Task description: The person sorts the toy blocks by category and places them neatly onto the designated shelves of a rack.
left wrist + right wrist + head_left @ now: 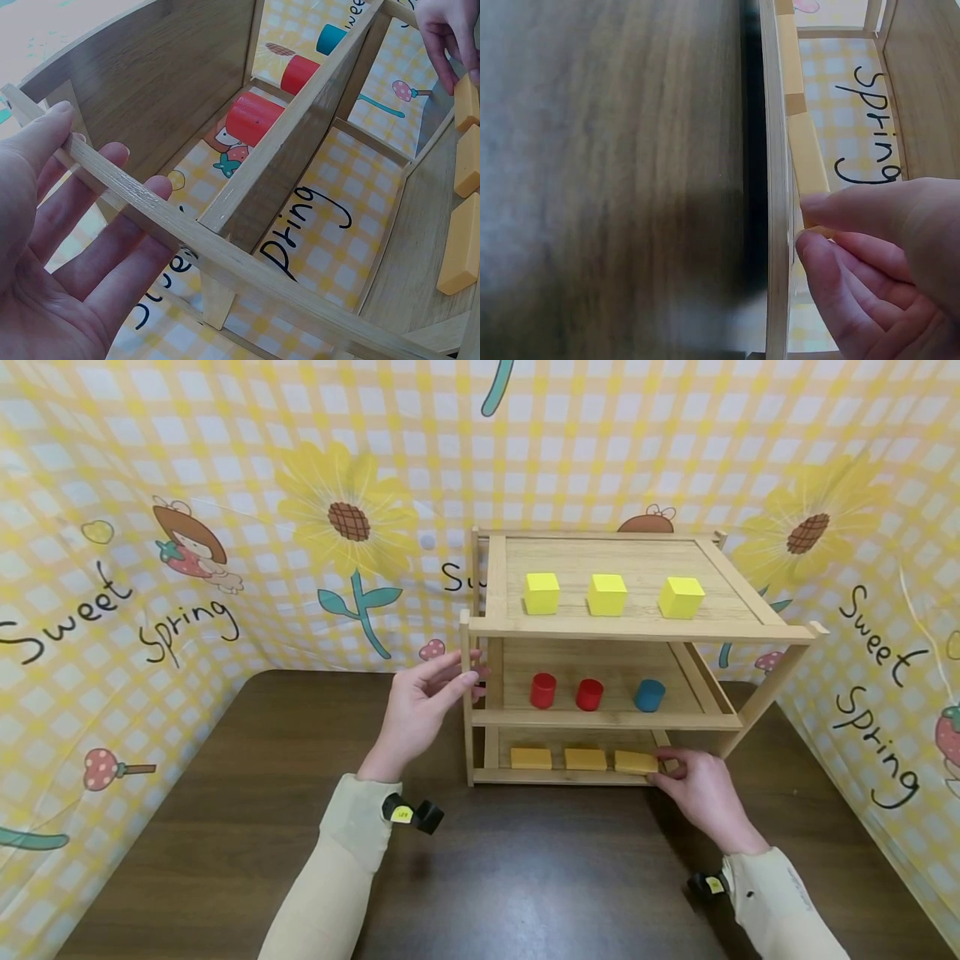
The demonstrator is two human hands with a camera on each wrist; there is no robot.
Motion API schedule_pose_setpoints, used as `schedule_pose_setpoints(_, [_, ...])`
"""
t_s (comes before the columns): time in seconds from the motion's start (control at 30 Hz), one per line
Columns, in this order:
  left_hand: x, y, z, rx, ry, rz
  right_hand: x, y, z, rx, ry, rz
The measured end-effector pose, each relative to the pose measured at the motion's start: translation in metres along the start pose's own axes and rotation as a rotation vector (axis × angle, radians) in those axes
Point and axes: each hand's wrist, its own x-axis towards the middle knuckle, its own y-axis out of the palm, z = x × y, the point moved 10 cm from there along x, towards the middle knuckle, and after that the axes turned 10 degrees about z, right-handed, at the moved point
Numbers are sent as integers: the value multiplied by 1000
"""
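Observation:
A wooden three-tier shelf (585, 721) stands on the table. My left hand (415, 706) holds its front left post (247, 274), thumb on one side and fingers passing behind. At the bottom tier's right, my right hand (697, 789) pinches the end of an orange-yellow rectangular block (634, 763) between thumb and fingers. That block sits slightly askew beside two similar blocks, a middle one (585, 759) and a left one (531, 758). In the right wrist view, the pinched block (808, 154) lies just behind the front rail (777, 187).
Three yellow cubes (607, 595) stand in a row on the top tier. On the middle tier are two red cylinders (543, 691) and a blue cylinder (649, 695). A checked cloth (255, 568) with flower prints hangs behind and beside the dark wooden table (480, 877).

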Motion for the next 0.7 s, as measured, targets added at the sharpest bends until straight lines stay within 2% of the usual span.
schedule_pose_setpoints(0.3, [1,-1,1,14,-3,-8,7,4,-3,-23,30,52])
schedule_pose_setpoints(0.7, [0,0,2,21,-16,-13,6,0,1,-34,25,22])
